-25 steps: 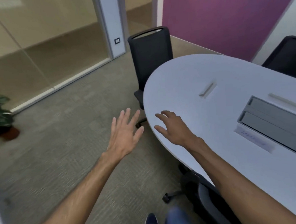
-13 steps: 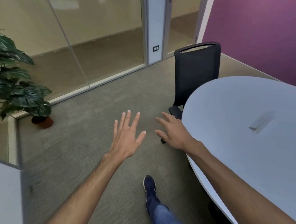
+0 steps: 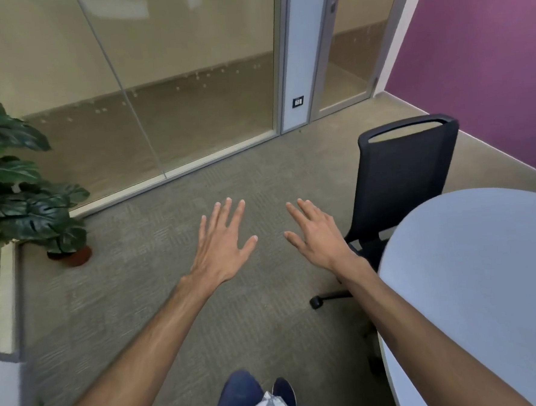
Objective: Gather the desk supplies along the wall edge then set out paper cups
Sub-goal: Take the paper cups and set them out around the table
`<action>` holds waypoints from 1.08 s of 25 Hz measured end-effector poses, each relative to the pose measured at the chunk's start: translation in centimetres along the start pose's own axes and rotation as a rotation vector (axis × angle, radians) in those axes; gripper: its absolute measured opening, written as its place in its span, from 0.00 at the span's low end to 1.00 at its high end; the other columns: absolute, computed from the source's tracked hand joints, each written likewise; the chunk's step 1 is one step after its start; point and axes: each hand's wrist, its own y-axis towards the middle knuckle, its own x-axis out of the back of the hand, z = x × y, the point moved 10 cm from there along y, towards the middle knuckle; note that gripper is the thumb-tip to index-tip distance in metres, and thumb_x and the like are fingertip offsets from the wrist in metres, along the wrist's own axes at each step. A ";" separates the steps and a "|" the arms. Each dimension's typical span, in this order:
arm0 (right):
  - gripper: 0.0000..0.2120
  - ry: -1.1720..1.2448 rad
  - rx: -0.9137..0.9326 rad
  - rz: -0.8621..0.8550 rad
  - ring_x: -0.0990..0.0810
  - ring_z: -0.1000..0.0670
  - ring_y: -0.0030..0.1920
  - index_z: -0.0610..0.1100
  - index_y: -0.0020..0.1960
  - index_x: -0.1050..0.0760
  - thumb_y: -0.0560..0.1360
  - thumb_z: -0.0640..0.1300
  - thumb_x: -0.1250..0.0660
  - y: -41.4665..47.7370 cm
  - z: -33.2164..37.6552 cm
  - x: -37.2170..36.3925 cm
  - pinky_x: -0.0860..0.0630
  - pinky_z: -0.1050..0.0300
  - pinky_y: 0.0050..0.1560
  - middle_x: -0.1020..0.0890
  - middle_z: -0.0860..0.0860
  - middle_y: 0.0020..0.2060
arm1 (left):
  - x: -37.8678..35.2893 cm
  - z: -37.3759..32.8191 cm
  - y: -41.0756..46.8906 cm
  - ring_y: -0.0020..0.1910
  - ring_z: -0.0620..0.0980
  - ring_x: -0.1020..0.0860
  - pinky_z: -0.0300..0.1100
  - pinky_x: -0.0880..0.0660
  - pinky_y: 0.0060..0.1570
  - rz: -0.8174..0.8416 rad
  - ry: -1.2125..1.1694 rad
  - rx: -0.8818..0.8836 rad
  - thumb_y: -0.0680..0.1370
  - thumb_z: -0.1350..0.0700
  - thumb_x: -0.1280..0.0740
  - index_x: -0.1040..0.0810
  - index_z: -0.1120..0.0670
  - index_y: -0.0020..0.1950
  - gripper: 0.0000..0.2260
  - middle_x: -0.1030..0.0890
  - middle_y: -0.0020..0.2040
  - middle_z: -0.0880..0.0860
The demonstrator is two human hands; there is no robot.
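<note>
- Since the earlier frame, the view has been turned further left: less of the white table (image 3: 472, 284) is seen, now only at the right edge, and the right hand (image 3: 317, 236) is held over the carpet (image 3: 144, 257) rather than at the table's rim.
- Two hands are counted — the left hand (image 3: 224, 246) and the right — both held palm-down with fingers spread and released, nothing grasped.
- One black office chair (image 3: 406, 175) is seen, tucked just beside the table's rounded end.
- One potted plant (image 3: 18, 193) is placed at the left, near the glass wall (image 3: 159, 84).
- One dark blue shoe (image 3: 284, 390) is seen at the bottom edge.
- No desk supplies and no paper cups are in view — where they lie cannot be told.
</note>
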 end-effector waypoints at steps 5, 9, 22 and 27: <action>0.31 -0.016 -0.055 -0.012 0.52 0.46 0.80 0.49 0.81 0.51 0.83 0.59 0.46 10.6 -1.2 -0.1 0.46 0.47 0.77 0.48 0.46 0.81 | 0.3 4.4 11.3 0.81 0.55 0.56 0.57 0.58 0.78 0.013 0.040 -0.056 0.80 0.38 0.41 0.47 0.41 0.81 0.31 0.49 0.82 0.55; 0.31 -0.034 -0.138 -0.019 0.53 0.45 0.81 0.50 0.81 0.50 0.82 0.60 0.46 19.8 -2.8 -0.5 0.48 0.46 0.78 0.48 0.45 0.81 | 0.2 8.3 21.5 0.81 0.54 0.57 0.58 0.58 0.78 0.008 0.056 -0.141 0.79 0.36 0.42 0.47 0.41 0.81 0.32 0.49 0.82 0.55; 0.32 -0.001 -0.484 -0.058 0.53 0.44 0.81 0.51 0.81 0.52 0.82 0.61 0.47 40.1 -10.8 2.8 0.50 0.41 0.78 0.51 0.43 0.81 | -1.7 10.6 48.3 0.81 0.56 0.48 0.59 0.55 0.78 0.187 0.017 -0.353 0.79 0.36 0.41 0.50 0.46 0.81 0.35 0.46 0.81 0.57; 0.32 0.007 -0.606 -0.092 0.45 0.41 0.79 0.50 0.81 0.50 0.82 0.60 0.45 45.6 -19.3 3.6 0.44 0.40 0.76 0.46 0.40 0.79 | -5.0 5.4 58.5 0.79 0.55 0.43 0.58 0.53 0.78 0.221 0.005 -0.441 0.79 0.38 0.39 0.48 0.48 0.81 0.35 0.42 0.81 0.56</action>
